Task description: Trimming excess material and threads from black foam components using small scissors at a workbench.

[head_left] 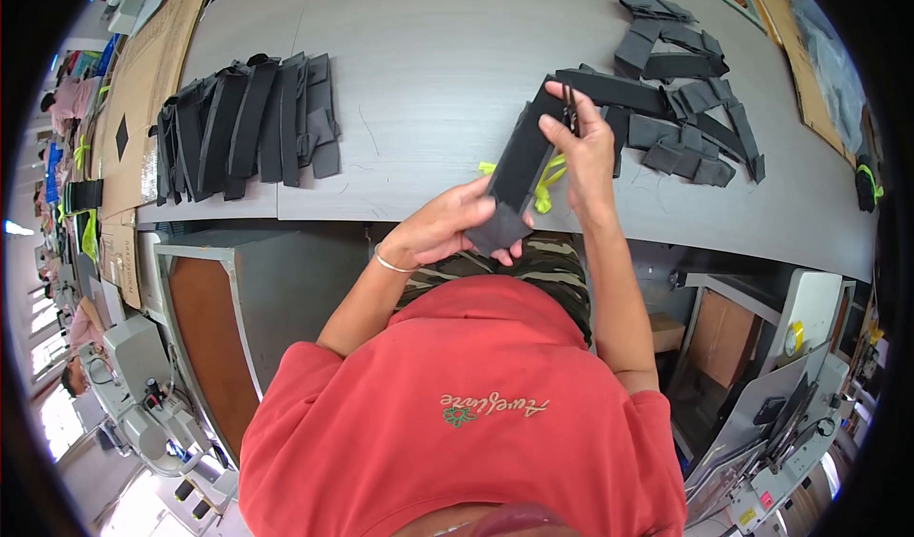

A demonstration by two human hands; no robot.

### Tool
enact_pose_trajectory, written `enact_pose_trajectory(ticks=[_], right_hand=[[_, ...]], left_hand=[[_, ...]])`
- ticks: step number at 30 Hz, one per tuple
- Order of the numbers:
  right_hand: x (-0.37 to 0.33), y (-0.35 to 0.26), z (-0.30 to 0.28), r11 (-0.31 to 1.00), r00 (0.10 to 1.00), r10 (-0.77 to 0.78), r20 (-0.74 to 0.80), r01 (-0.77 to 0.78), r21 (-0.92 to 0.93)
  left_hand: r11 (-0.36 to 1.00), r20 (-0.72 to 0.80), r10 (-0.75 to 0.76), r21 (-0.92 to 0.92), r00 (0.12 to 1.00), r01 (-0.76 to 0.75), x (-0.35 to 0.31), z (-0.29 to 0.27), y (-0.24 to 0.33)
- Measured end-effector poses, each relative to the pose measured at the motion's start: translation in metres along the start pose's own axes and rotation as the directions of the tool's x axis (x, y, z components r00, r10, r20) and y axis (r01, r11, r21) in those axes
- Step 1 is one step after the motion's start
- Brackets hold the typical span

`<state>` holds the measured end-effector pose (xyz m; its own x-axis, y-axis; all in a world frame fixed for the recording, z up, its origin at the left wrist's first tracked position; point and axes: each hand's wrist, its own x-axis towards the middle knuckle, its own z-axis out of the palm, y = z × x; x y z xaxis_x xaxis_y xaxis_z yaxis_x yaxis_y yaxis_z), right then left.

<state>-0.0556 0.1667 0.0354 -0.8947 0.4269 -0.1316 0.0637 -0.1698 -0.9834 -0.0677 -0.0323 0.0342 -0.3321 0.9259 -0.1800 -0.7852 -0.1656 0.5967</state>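
Observation:
A long black and dark grey fabric strip (519, 161) slants over the table's near edge, held between my two hands. My left hand (446, 225) is closed round its lower, folded end, with the thumb on top. At the upper end, my right hand (587, 156) pinches the strip between thumb and fingers. A slim dark metal tool (569, 109), seemingly thread snips, is also in my right hand; its lower part is hidden. Beside that wrist hangs a neon yellow cord (545, 194); I cannot tell whether it joins the tool.
A row of dark fabric strips (252, 128) lies on the grey table (419, 89) at left. A loose pile of similar pieces (690, 142) spreads at right. Cardboard (143, 109) borders the left side. Sewing machines (152, 399) stand at lower left and lower right.

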Motion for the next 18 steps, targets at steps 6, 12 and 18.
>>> enact_pose_trajectory(ticks=[6, 12, 18], right_hand=[[0.009, 0.010, 0.005, 0.992, 0.981, -0.113, 0.156, 0.119, -0.028], [-0.028, -0.001, 0.006, 0.645, 0.919, -0.390, 0.056, 0.316, -0.696], [-0.069, -0.003, 0.010, 0.664, 0.920, -0.352, 0.174, 0.377, -0.646]], left_hand=[[0.998, -0.037, -0.034, -0.047, 0.999, 0.032, 0.000, -0.003, -0.001], [0.996, -0.196, 0.075, -0.040, 0.978, -0.084, 0.003, -0.007, -0.005], [0.994, -0.185, 0.112, 0.012, 0.976, -0.112, 0.004, -0.015, -0.010]])
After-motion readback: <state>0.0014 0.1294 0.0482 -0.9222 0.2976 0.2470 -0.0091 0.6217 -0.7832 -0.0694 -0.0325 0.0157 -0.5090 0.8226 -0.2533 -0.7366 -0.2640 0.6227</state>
